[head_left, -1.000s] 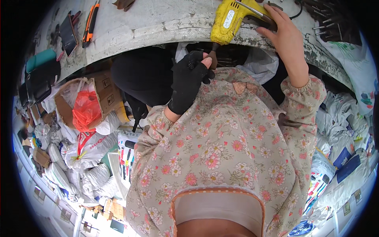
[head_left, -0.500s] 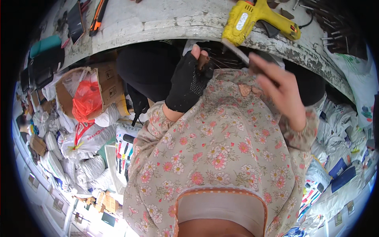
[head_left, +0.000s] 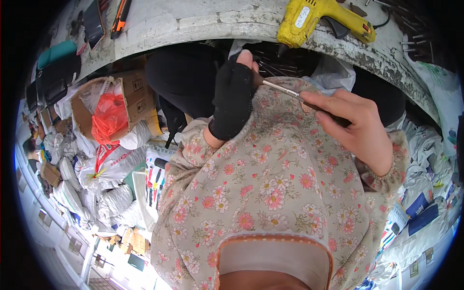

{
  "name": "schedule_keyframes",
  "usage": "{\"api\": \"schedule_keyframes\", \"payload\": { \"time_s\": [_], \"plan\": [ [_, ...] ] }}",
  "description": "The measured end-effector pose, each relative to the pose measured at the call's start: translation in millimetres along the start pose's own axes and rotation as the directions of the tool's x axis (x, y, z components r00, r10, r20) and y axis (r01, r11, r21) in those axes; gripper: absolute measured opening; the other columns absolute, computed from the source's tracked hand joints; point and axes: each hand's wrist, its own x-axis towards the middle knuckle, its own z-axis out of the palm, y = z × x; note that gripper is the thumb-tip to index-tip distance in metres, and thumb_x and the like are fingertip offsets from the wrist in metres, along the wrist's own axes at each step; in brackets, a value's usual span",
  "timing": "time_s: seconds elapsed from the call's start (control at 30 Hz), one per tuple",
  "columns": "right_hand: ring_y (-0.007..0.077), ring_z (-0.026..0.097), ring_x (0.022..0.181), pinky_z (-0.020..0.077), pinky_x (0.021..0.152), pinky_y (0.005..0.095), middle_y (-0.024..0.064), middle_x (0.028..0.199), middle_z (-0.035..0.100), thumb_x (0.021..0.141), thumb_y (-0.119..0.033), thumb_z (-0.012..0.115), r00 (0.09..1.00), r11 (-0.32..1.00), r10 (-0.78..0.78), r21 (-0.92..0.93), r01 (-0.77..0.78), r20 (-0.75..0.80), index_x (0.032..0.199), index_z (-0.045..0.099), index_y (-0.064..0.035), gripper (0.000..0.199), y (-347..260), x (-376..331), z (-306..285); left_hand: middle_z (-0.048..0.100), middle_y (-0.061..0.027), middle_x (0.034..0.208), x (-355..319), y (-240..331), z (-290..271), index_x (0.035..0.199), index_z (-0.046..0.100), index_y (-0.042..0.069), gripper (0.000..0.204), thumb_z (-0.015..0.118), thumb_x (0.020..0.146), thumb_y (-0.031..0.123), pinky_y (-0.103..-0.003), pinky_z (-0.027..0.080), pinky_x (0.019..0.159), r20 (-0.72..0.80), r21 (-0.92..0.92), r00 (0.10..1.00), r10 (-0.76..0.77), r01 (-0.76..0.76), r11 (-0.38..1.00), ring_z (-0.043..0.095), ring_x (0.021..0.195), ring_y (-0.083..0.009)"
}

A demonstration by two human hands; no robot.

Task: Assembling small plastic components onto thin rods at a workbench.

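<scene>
My left hand [head_left: 231, 99], in a black fingerless glove, is closed on a small brown piece [head_left: 259, 79] above the lap; most of it is hidden by the fingers. My right hand [head_left: 360, 118], bare, grips a slim tool with a silver metal shaft [head_left: 281, 88] and a dark handle. The shaft points left, and its tip meets the brown piece; whether it goes in, I cannot tell. Beneath both hands spreads a floral apron [head_left: 270, 169]. Beyond them, below the table edge, lie several thin metal rods [head_left: 273, 63] in a dark space.
On the worn white table [head_left: 193, 26] rest a yellow glue gun [head_left: 297, 24], nozzle over the edge, and an orange-black utility knife [head_left: 120, 20]. More metal rods [head_left: 420, 43] lie far right. A cardboard box [head_left: 137, 96] with a red plastic bag [head_left: 110, 118] stands left.
My right hand has lowered the tool from near the glue gun, turning it so its tip reaches the brown piece in my left hand. The left hand has rotated slightly.
</scene>
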Motion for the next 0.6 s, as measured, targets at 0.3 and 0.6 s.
{"api": "schedule_keyframes", "payload": {
  "time_s": [0.3, 0.6],
  "plan": [
    [0.0286, 0.055, 0.062, 0.0449, 0.057, 0.0357, 0.0129, 0.071, 0.056, 0.075, -0.002, 0.061, 0.993, 0.991, -0.112, -0.068, 0.113, 0.019, 0.104, 0.063, -0.0057, 0.029, 3.6, 17.5, 10.2, 0.046, 0.0025, 0.066, -5.7, 6.3, 5.0, 0.078, 0.054, 0.005, 0.026, 0.048, 0.093, 0.025, -0.019, 0.033, 0.054, 0.007, 0.217, 0.992, -0.125, 0.121, 0.969, 0.040, 0.059, -0.0041],
    [0.0160, 0.059, 0.064, 0.0469, 0.060, 0.0272, 0.0109, 0.080, 0.065, 0.077, -0.007, 0.064, 0.997, 0.972, 0.074, 0.223, -0.075, 0.013, 0.104, 0.063, -0.0051, 0.028, 36.8, 10.7, 14.2, 0.053, 0.0016, 0.078, -0.8, 7.6, -20.8, 0.106, 0.055, 0.004, 0.023, 0.053, 0.090, 0.020, -0.019, 0.037, 0.063, 0.453, 0.450, 0.872, -0.183, -0.047, 0.892, 0.045, 0.070, -0.0037]
  ]
}}
